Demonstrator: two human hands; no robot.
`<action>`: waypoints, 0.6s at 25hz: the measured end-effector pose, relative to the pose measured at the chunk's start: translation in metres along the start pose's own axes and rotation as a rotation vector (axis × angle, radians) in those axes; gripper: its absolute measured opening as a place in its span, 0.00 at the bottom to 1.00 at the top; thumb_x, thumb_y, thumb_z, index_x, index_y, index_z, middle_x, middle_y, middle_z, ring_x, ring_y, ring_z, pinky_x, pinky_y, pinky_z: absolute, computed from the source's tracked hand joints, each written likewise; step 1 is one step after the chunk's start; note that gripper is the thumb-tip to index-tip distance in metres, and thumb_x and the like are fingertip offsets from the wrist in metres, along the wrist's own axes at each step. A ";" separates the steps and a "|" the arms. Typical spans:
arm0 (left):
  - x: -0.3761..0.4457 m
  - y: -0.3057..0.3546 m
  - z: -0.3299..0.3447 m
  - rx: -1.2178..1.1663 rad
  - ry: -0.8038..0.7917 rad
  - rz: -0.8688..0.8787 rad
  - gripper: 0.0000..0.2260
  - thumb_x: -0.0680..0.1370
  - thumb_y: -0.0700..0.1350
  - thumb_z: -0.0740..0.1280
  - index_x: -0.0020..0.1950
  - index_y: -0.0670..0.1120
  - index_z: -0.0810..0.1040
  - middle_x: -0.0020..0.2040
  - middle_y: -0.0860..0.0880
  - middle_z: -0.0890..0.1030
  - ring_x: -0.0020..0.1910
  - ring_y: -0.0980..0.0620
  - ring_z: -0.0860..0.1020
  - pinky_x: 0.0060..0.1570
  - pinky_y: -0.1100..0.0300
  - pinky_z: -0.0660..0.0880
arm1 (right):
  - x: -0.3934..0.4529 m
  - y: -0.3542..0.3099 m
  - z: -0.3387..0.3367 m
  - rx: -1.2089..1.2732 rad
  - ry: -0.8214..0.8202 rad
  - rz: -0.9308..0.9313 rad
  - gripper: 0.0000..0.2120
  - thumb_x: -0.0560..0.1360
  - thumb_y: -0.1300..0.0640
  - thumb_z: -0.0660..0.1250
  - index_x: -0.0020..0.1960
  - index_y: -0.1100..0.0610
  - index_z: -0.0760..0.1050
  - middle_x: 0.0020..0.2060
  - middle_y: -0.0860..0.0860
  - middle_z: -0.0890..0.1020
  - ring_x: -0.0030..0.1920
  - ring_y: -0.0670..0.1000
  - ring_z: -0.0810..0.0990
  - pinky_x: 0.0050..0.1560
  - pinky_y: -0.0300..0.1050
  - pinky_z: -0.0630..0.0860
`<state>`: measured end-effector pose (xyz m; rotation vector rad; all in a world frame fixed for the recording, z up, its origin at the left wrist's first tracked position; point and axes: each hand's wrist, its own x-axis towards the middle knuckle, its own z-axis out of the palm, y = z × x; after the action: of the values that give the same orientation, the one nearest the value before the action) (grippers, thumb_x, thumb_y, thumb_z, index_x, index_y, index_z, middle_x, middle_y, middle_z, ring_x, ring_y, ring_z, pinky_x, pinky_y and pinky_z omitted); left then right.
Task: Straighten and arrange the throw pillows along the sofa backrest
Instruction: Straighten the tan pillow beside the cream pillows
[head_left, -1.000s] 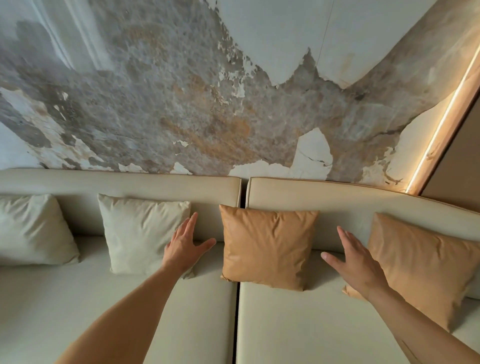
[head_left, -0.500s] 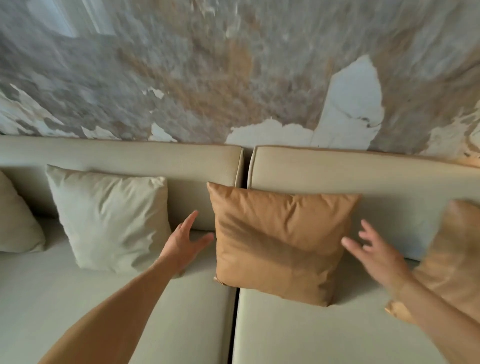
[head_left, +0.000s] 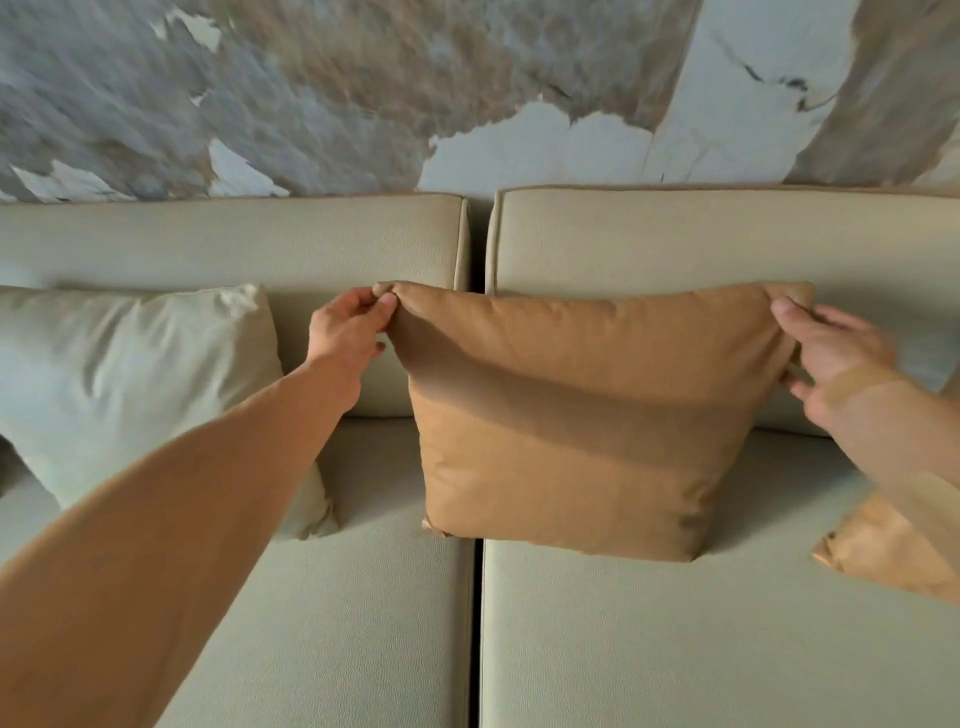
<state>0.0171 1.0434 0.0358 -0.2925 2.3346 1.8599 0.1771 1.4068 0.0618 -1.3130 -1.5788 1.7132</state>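
Note:
A tan throw pillow (head_left: 582, 415) stands upright against the beige sofa backrest (head_left: 234, 244), straddling the gap between the two seat cushions. My left hand (head_left: 348, 332) pinches its top left corner. My right hand (head_left: 826, 343) grips its top right corner, thumb on the front. A cream pillow (head_left: 130, 379) leans on the backrest to the left, partly behind my left forearm. A second tan pillow (head_left: 893, 551) shows at the right edge, mostly hidden by my right arm.
The beige seat cushions (head_left: 675, 649) stretch toward me, split by a dark gap (head_left: 475, 623). Behind the backrest rises a wall (head_left: 363, 93) with peeling grey, brown and white patches.
Both hands have reached forward from open poses beside the tan pillow and taken hold of its top corners. The view has moved closer and the pillow stands more squarely.

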 end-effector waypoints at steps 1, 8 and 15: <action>0.003 0.002 0.002 -0.029 0.027 0.003 0.06 0.77 0.45 0.70 0.54 0.50 0.80 0.45 0.55 0.80 0.48 0.57 0.79 0.48 0.56 0.78 | 0.001 -0.004 0.000 0.022 0.007 -0.007 0.14 0.73 0.54 0.72 0.57 0.51 0.74 0.43 0.46 0.78 0.45 0.46 0.77 0.54 0.51 0.74; 0.008 0.000 0.007 0.006 -0.032 0.018 0.09 0.77 0.47 0.70 0.56 0.49 0.81 0.43 0.55 0.80 0.47 0.56 0.79 0.48 0.55 0.78 | 0.008 0.006 0.002 0.057 0.029 -0.012 0.13 0.71 0.53 0.74 0.51 0.49 0.73 0.41 0.45 0.78 0.40 0.44 0.77 0.55 0.52 0.75; -0.026 -0.137 -0.033 0.298 -0.209 -0.262 0.15 0.77 0.36 0.68 0.63 0.46 0.79 0.46 0.51 0.84 0.43 0.51 0.78 0.34 0.64 0.73 | -0.002 0.126 -0.068 -0.287 -0.227 0.282 0.23 0.79 0.55 0.62 0.74 0.52 0.63 0.66 0.53 0.75 0.56 0.54 0.74 0.62 0.56 0.69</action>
<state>0.0759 0.9832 -0.0805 -0.3308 2.2616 1.3354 0.2692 1.4099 -0.0474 -1.5895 -1.9007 1.9128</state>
